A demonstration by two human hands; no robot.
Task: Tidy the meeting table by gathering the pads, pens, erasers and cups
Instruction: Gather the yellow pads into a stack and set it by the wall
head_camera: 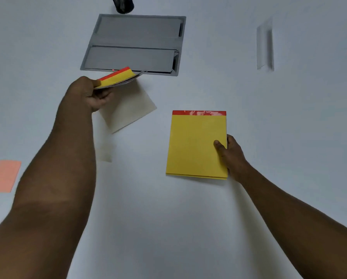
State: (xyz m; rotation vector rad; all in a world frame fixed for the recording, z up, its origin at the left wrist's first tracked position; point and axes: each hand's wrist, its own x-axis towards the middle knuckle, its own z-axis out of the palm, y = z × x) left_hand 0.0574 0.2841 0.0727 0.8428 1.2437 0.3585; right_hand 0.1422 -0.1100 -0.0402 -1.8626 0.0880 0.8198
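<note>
My left hand [88,93] grips a yellow pad with a red top strip [117,78], lifted above the white table and tilted almost edge-on. Its pale shadow or reflection lies on the table under it. A second yellow pad with a red top strip [196,143] lies flat near the middle of the table. My right hand [229,154] holds this pad at its right edge, thumb on top and fingers beneath.
A grey recessed cable hatch [134,43] sits in the white table [168,228] beyond the pads. A dark cylindrical cup [123,5] stands at the far edge. A pink sticky pad [4,176] lies at the left. A faint pale rectangle [265,45] shows at the far right.
</note>
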